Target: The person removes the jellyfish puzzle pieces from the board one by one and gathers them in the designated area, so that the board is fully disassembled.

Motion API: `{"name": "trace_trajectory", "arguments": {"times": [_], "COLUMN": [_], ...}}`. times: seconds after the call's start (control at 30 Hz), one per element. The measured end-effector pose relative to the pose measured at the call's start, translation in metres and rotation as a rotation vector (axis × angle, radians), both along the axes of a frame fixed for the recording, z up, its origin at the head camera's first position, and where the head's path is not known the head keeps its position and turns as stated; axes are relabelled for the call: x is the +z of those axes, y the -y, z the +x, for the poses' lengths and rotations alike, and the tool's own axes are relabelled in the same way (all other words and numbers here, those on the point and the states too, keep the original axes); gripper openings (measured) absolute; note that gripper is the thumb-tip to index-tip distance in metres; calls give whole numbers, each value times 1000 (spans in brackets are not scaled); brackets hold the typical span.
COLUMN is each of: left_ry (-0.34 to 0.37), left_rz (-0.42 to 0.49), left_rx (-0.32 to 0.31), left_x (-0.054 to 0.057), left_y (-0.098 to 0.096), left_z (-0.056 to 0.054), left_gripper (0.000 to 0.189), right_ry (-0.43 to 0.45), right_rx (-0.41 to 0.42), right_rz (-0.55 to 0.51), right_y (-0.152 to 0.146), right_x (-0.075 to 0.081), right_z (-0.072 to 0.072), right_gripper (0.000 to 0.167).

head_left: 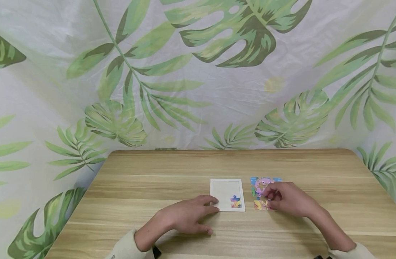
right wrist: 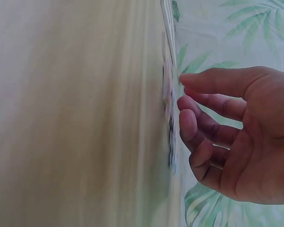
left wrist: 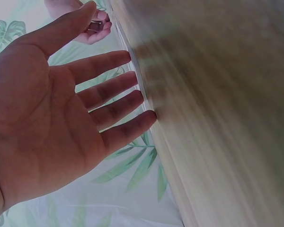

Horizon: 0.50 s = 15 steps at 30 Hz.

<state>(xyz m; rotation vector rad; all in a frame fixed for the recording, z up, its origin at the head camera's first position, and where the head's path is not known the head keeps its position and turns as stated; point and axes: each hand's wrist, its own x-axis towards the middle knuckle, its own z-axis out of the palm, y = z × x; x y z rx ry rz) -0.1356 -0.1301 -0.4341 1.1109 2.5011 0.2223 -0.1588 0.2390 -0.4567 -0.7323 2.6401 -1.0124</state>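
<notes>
A white-rimmed puzzle board (head_left: pixel 227 181) lies on the table, with a small joined patch of jigsaw pieces (head_left: pixel 236 202) in its lower right corner. My left hand (head_left: pixel 192 214) is at the board's left side, fingers straight and fingertips at its edge. Its palm, seen in the left wrist view, holds nothing. To the right of the board lie colourful jigsaw pieces (head_left: pixel 258 182) showing a pink figure on blue. Over their right part hovers my right hand (head_left: pixel 290 199), fingers loosely bent. No piece shows between its fingertips in the right wrist view; some pieces are hidden beneath it.
The wood-grain table (head_left: pixel 159 165) extends around the board and pieces, with rounded far corners. Behind it hangs a pale cloth (head_left: pixel 230 97) printed with green leaves.
</notes>
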Motion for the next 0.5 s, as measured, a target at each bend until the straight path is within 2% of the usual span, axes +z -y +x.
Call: {"name": "trace_trajectory", "arguments": {"times": [0.3, 0.5], "left_ry": [-39, -67], "left_rz": [-22, -21], "left_rx": [-52, -70], "left_x": [3, 5], "left_y": [-5, -9], "left_z": [0, 1], "left_gripper": [59, 60], "right_ry": [26, -29], "right_rx": [50, 72], "right_rz": [-42, -10], "right_y": [27, 43], "right_x": [2, 0], "right_z": [-7, -13], "right_gripper": [18, 20]}}
